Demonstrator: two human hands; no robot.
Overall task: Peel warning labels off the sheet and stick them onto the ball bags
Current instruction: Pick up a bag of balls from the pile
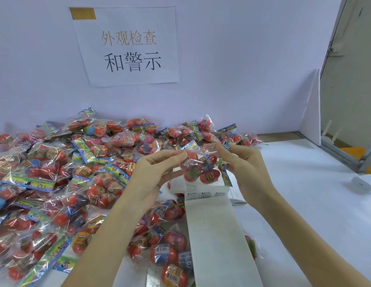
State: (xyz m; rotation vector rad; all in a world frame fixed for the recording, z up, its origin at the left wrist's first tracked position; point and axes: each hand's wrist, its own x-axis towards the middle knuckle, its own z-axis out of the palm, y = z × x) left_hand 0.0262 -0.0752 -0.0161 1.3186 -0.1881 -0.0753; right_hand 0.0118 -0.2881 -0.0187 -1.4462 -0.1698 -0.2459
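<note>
Two hands up over the desk, both pinching one bag (202,168) of red balls between them. Left hand (153,175) has thumb and fingertips closed together on the bag's clear top edge at its left corner; right hand (245,172) clamps the same edge at the right, fingers curled over the plastic near the colourful header strip. Bag hangs down from that stretched edge, balls bunched at the bottom, lifted clear of the desk.

Just beneath it, the label sheet (209,230): a long white strip running from the near edge away toward the bag, with a row of small warning labels (203,194) across its far end, black triangles and fine print, too small to read. Whether either fingertip carries a peeled label, can't tell.

Left and far, a big heap of bags (62,172) fills the desk (304,193), more of them lying near, right beside the strip. Off to the right, a small white device (365,183) near the desk's edge. On the far wall, a paper sign (128,46) with Chinese characters, taped at its top left corner.
</note>
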